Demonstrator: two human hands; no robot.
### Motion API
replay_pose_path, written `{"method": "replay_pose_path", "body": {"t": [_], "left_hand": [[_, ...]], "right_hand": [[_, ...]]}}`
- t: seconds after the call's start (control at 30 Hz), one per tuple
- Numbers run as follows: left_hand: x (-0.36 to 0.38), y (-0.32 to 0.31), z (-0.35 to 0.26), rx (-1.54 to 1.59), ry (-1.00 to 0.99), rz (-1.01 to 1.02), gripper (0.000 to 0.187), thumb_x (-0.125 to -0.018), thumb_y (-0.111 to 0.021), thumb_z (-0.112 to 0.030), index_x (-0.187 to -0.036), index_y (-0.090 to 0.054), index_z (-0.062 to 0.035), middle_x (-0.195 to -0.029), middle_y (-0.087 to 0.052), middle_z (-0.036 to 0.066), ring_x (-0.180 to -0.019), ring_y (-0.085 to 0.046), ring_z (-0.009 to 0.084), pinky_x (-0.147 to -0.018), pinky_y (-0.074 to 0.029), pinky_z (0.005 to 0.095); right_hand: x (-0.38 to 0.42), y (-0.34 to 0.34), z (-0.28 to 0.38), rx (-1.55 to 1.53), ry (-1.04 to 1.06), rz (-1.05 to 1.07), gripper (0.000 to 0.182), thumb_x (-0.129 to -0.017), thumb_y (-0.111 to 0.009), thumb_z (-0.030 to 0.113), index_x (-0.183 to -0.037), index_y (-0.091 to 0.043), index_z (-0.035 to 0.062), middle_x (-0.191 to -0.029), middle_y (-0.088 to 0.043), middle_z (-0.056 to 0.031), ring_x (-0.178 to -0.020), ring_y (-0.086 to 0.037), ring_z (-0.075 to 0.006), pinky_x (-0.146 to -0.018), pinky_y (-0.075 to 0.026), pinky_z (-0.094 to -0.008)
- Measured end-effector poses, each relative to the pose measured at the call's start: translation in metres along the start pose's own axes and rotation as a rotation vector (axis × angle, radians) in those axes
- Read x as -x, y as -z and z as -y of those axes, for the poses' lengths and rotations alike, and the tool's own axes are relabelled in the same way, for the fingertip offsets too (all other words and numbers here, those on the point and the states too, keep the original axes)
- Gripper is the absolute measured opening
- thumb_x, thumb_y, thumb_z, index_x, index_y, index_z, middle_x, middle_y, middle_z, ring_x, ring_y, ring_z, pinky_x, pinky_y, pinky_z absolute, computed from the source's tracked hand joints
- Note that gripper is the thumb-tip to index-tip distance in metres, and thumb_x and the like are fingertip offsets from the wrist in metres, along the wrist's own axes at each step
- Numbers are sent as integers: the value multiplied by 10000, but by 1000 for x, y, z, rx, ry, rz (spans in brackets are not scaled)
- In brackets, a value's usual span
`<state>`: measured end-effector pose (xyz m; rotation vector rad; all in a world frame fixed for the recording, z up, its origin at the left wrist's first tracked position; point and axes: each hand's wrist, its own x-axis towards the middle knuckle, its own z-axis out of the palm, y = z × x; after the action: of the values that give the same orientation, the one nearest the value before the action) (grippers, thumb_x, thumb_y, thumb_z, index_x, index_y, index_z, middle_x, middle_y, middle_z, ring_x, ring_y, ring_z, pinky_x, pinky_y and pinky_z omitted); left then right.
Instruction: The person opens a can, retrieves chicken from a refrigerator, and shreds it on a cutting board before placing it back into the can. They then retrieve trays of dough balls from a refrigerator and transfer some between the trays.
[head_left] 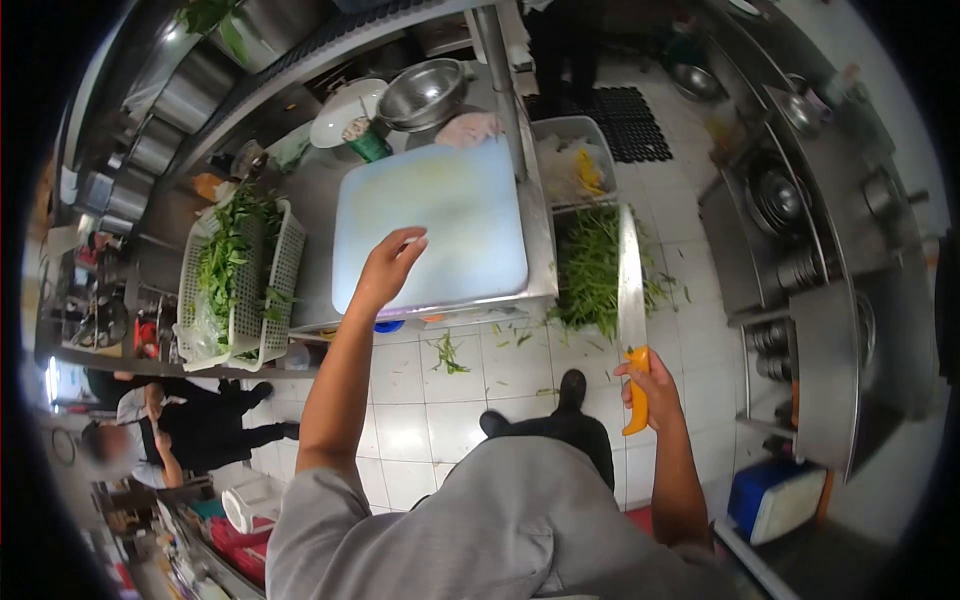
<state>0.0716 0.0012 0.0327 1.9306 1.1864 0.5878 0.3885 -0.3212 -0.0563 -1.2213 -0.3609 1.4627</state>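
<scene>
My right hand (652, 388) is wrapped round the yellow handle of a large knife (631, 285), its blade pointing away from me over the floor. Above the near middle of a white cutting board (460, 225) is my left hand (392, 262), fingers apart and slightly curled, holding nothing. To the left of the board stands a white plastic basket (285, 290) with leafy greens (232, 255). Cut green stems (590, 275) fill a container on the floor, right of the counter.
Behind the board are a steel bowl (422, 95), a white bowl (345, 115), a green can (368, 146) and a cloth (468, 129). A metal post (500, 90) rises at the counter's edge. Steel shelves (800, 260) stand right. A person (200, 430) is at far left.
</scene>
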Motion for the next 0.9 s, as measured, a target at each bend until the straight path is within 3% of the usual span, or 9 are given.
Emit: {"method": "replay_pose_path", "body": {"t": [0.13, 0.27, 0.3, 0.43, 0.57, 0.67, 0.73, 0.8, 0.9], "left_hand": [[-89, -21, 13, -207, -95, -135, 347, -881, -614, -262, -1134, -605, -25, -1104, -618, 149, -1023, -592, 256, -891, -445, 324], [-170, -44, 29, -448, -114, -194, 405, -846, -637, -248, -1187, -568, -42, -1177, -576, 177, -1066, -565, 313, -914, -438, 365], [-184, -52, 31, -516, -179, -187, 407, -838, -623, -233, -1200, -546, -61, -1205, -550, 176, -1109, -526, 343, -931, -430, 398], [-257, -74, 38, -756, -406, -155, 414, -824, -595, -192, -1218, -502, -105, -1281, -478, 183, -1175, -469, 356, -963, -411, 449], [-306, -96, 79, -969, -254, -189, 328, -805, -578, -143, -1124, -545, -75, -1219, -519, 192, -1100, -501, 379, -913, -444, 463], [-274, -72, 36, -757, -122, -174, 292, -792, -579, -144, -1068, -569, -48, -1042, -589, 211, -1003, -543, 387, -843, -467, 467], [-218, -62, -2, -653, -409, -371, 294, -770, -595, -154, -1037, -584, -33, -874, -596, 220, -907, -567, 392, -799, -468, 471], [-160, -63, -39, -673, -179, -349, 350, -748, -623, -176, -1069, -601, -40, -969, -607, 200, -898, -584, 388, -758, -472, 451], [-104, -100, -83, -572, -289, -267, 367, -749, -625, -179, -1093, -588, -53, -972, -601, 174, -894, -596, 349, -736, -488, 416]], "right_hand": [[-69, 69, -62, 169, 18, 3, 289, -887, -591, 180, -1115, -492, 33, -901, -615, -98, -654, -584, -147, -625, -495, -281], [-80, 167, -170, 399, -788, -175, 185, -820, -657, 164, -913, -553, 42, -666, -550, -41, -525, -522, -118, -488, -461, -280], [-70, 162, -162, 390, -802, -179, 185, -820, -657, 164, -913, -553, 42, -666, -550, -41, -525, -522, -118, -488, -461, -280], [-44, 142, -112, 433, -530, -229, 168, -794, -647, 149, -869, -549, 35, -613, -501, -18, -478, -477, -109, -465, -430, -262], [-28, 147, -90, 399, -344, -345, 160, -802, -643, 167, -868, -560, 47, -598, -483, 1, -473, -463, -83, -443, -392, -226], [-18, 158, -74, 387, -324, -403, 156, -816, -632, 172, -883, -567, 47, -577, -480, 4, -467, -460, -82, -432, -375, -229], [-13, 164, -78, 475, -260, -434, 159, -825, -626, 176, -887, -570, 42, -571, -482, 1, -460, -460, -87, -431, -377, -234], [-14, 158, -73, 471, -266, -427, 157, -828, -623, 179, -882, -571, 41, -568, -483, 1, -459, -461, -89, -430, -380, -237], [-26, 151, -70, 463, -255, -404, 158, -832, -622, 185, -874, -573, 41, -567, -485, 0, -457, -462, -90, -431, -386, -239]]}}
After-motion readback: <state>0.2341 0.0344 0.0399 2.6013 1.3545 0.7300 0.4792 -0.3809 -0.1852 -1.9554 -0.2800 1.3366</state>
